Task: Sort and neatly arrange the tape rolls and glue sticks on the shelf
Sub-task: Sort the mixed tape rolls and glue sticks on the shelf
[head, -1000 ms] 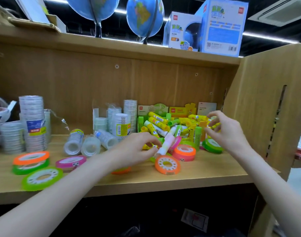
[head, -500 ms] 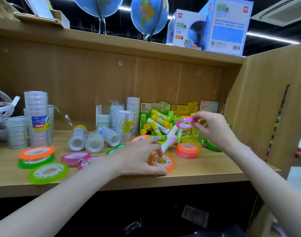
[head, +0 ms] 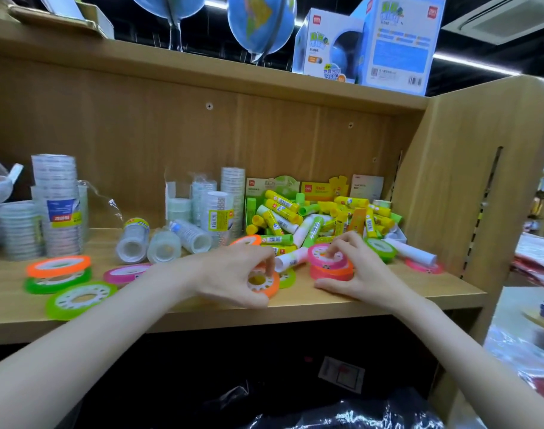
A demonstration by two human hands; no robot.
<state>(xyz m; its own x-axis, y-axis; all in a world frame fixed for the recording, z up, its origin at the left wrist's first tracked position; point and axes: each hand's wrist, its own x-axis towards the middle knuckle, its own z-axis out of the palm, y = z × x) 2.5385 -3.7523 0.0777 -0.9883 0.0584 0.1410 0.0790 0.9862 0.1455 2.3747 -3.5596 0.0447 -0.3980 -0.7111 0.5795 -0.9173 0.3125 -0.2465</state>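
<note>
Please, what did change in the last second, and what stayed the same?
The right hand took a pink tape roll from the glue stick pile and lowered it onto the orange-and-pink stack. The left hand took hold of an orange tape roll. The clear tape stacks stayed.

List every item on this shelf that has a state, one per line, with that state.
left hand: gripping orange tape roll, tilted
right hand: holding pink tape roll on a pink-orange stack
glue sticks: jumbled heap
green tape roll: lying flat
clear tape packs: three toppled
wrapped tape stack: upright
</note>
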